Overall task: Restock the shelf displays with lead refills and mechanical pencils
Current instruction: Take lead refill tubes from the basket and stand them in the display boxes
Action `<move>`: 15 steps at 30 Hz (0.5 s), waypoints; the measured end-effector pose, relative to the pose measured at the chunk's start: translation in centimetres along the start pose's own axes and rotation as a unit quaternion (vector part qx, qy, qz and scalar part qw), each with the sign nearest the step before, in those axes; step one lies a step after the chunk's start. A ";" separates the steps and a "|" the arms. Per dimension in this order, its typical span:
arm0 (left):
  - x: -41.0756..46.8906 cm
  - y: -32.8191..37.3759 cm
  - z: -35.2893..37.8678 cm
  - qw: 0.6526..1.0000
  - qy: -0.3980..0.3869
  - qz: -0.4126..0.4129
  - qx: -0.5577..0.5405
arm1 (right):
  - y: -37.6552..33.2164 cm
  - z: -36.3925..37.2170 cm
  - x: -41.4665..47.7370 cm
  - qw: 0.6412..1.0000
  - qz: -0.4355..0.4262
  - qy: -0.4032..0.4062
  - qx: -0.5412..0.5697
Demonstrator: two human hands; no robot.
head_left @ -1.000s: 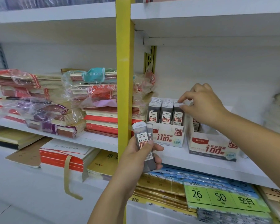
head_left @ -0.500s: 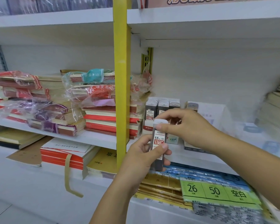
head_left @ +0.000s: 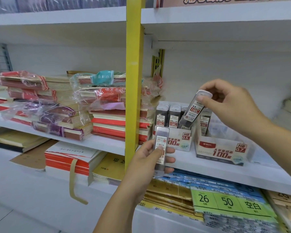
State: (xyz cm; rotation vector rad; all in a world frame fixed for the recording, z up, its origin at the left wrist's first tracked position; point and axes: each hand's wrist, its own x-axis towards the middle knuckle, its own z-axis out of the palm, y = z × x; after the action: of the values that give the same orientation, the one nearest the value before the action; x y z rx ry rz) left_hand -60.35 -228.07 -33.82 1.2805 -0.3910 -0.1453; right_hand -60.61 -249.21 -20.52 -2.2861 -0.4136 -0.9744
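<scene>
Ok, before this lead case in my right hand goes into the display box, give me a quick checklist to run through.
1. Right hand grips the tilted lead case: ok.
2. Case label reads 0.5: ok.
3. Case hangs over the HB 0.5 box, not the HB 0.7 box: ok.
4. Free slot in the 0.5 box: cannot tell.
5. Left hand holds the spare case securely: ok.

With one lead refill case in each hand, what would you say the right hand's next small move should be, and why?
Probably lower the tilted 0.5 case in the right hand into the HB 0.5 display box. Its label reads 0.5, matching that box rather than the HB 0.7 box beside it, and it already hangs just above the 0.5 rows. The left hand holds another case for afterwards.
</scene>
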 end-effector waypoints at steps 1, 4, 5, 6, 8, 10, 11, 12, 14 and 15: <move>0.0 0.0 -0.1 1.000 0.005 0.000 -0.003 | 0.0 0.1 0.1 1.000 -0.007 -0.012 -0.015; 0.1 0.0 -0.3 1.000 0.016 0.001 -0.010 | 0.2 0.6 0.1 0.999 -0.025 -0.007 -0.024; 0.2 0.0 -0.3 1.000 0.017 0.002 -0.010 | 0.4 0.7 0.2 0.999 -0.030 0.001 -0.023; 0.3 -0.1 -0.4 1.000 0.018 0.003 -0.008 | 0.5 0.9 0.3 0.999 -0.032 0.004 -0.029; 0.3 -0.1 -0.5 1.000 0.019 0.001 -0.004 | 1.1 1.3 0.5 0.998 -0.028 -0.006 -0.055; 0.4 -0.1 -0.5 1.000 0.019 0.001 -0.001 | 1.7 1.4 0.9 0.997 -0.022 -0.013 -0.074; 0.4 -0.1 -0.6 1.000 0.020 0.002 0.001 | 1.9 1.5 1.2 0.996 -0.022 -0.018 -0.083; 0.4 -0.1 -0.6 1.000 0.021 0.004 0.003 | 2.1 1.6 1.5 0.995 -0.025 -0.024 -0.095; 0.5 -0.2 -0.6 1.000 0.023 0.006 0.006 | 2.7 2.0 2.1 0.988 -0.034 -0.046 -0.145; 0.5 -0.2 -0.6 1.000 0.025 0.006 0.007 | 3.0 2.3 2.3 0.982 -0.034 -0.061 -0.175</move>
State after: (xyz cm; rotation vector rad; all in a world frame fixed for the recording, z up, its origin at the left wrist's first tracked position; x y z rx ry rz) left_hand -59.65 -227.79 -34.06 1.2926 -0.3576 -0.1013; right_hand -56.25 -249.91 -21.32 -2.6747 -0.3989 -1.0085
